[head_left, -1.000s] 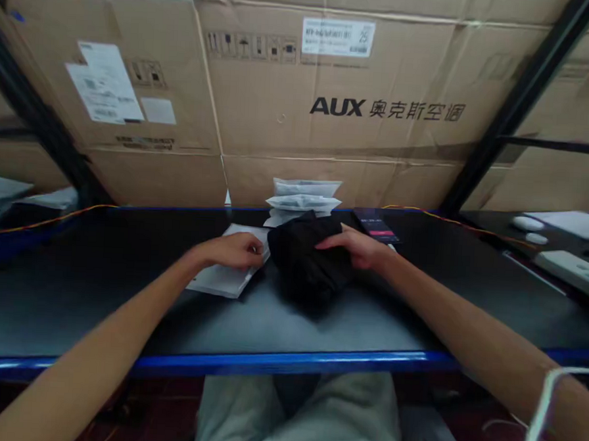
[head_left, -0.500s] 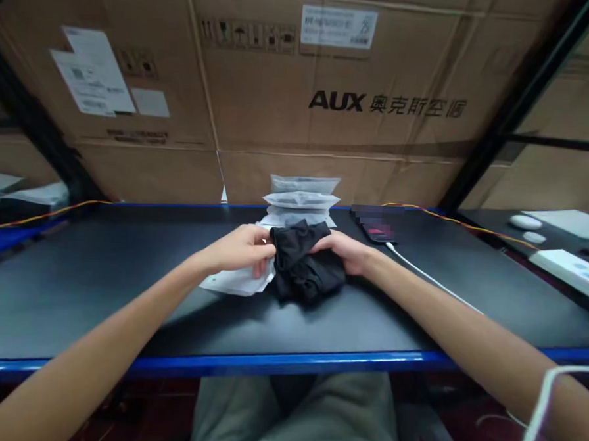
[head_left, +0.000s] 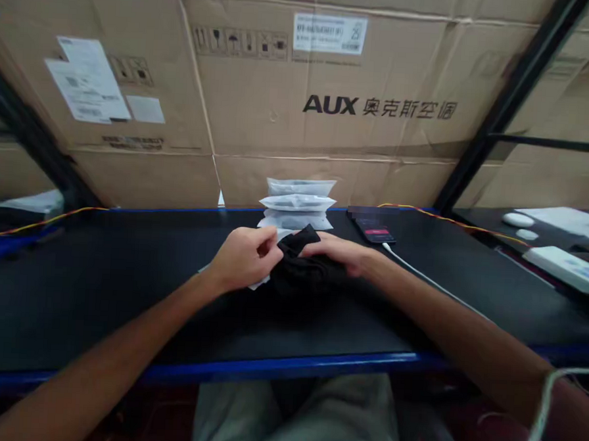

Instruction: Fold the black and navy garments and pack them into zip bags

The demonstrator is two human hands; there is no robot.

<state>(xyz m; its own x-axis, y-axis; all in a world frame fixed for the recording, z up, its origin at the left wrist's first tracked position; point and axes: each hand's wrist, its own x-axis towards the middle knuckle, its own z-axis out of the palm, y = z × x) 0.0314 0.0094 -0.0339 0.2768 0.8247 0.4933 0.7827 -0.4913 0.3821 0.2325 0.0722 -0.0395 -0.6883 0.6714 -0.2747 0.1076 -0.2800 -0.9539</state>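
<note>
A bunched black cloth (head_left: 306,274), perhaps a garment, is held between my two hands just above the dark table. My left hand (head_left: 246,256) is closed in a fist-like pinch at the cloth's left edge. From the other side, my right hand (head_left: 339,250) grips the cloth with the thumb on top and the other fingers hidden by the fabric. Flat white bags or sheets (head_left: 260,282) lie partly covered beneath my left hand. Behind the cloth stands a stack of filled, translucent white bags (head_left: 298,202).
Right of the stack lies a phone (head_left: 373,226) with a white cable (head_left: 429,280) running toward me. A white box (head_left: 568,266) rests at the far right. Large cardboard boxes (head_left: 260,126) wall off the back. The table's blue front edge (head_left: 287,366) is near my lap.
My left hand has turned and curled into a fist, moving slightly right and covering more of the white bags. The black cloth looks more gathered and lower. My right hand keeps its grip.
</note>
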